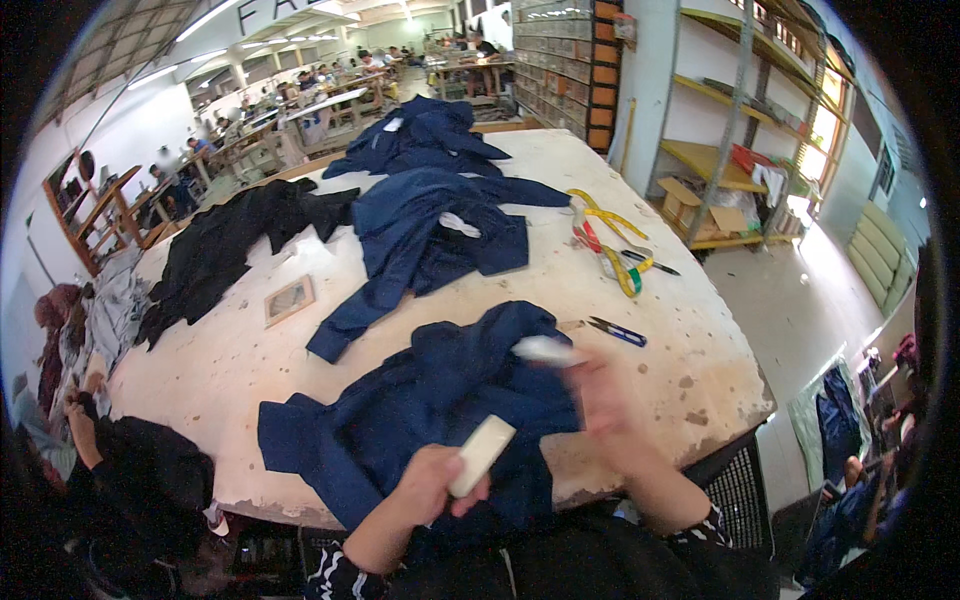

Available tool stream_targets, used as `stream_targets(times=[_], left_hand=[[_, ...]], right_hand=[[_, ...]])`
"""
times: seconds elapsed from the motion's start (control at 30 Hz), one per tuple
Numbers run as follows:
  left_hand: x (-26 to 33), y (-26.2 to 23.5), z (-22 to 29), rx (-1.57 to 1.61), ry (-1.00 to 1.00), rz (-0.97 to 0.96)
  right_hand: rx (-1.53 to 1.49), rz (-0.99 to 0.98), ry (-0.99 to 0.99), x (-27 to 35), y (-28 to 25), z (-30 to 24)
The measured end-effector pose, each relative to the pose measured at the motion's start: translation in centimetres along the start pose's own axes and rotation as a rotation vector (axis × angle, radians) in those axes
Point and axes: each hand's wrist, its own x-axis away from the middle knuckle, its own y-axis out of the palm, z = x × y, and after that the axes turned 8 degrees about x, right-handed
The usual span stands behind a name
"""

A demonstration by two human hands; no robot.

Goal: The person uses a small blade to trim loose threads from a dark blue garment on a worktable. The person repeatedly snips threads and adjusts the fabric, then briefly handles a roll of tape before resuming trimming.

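A navy blue long-sleeved garment (400, 400) lies rumpled on the table in front of me. My left hand (432, 482) is closed around a cream-coloured flat rectangular block (483, 456), held over the garment's lower part. My right hand (605, 405) is smeared by motion at the garment's right side. At its fingertips shows a blurred white piece (545, 350); whether the fingers grip it or it belongs to the garment, I cannot tell. Thread snips (618, 332) with a blue handle lie just beyond my right hand.
Farther back on the worn table (690, 350) lie more navy garments (440, 215), a black garment (250, 235) and a small wood-framed piece (290, 300). A yellow tape measure (612, 222) and a pen (650, 262) lie right. Another person (150, 460) is at the left edge.
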Motion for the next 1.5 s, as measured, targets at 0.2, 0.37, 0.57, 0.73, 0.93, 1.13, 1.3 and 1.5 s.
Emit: stream_targets(times=[0.2,0.37,0.57,0.73,0.93,1.13,1.3,1.5], left_hand=[[-4.2,-0.3,0.9,-1.077,0.55,0.437],[-5.4,-3.9,-0.4,-1.156,0.215,0.694],[-6.0,-3.0,0.4,-0.793,0.102,0.585],[-3.4,1.1,-0.2,-0.879,0.411,0.51],[-1.5,2.3,-2.7,-0.666,0.383,0.525],[-1.2,1.3,-3.9,-0.226,0.276,0.611],[-0.8,1.4,-3.8,-0.276,0.262,0.574],[-0.4,2.1,-3.5,-0.162,0.29,0.485]], right_hand=[[0.47,-0.246,0.443,0.2,-1.7,-2.7],[1.058,-0.221,0.289,-0.9,-9.2,-4.7],[1.164,-0.44,0.48,0.5,-12.2,-2.1],[1.398,-0.108,0.007,2.6,-7.9,-0.2],[0.824,-0.114,0.164,3.6,-0.8,-1.9],[0.803,-0.228,0.275,2.2,-2.1,-2.2],[0.859,-0.397,0.152,1.0,0.2,-3.2],[0.956,-0.386,0.095,0.1,2.1,-1.7]])
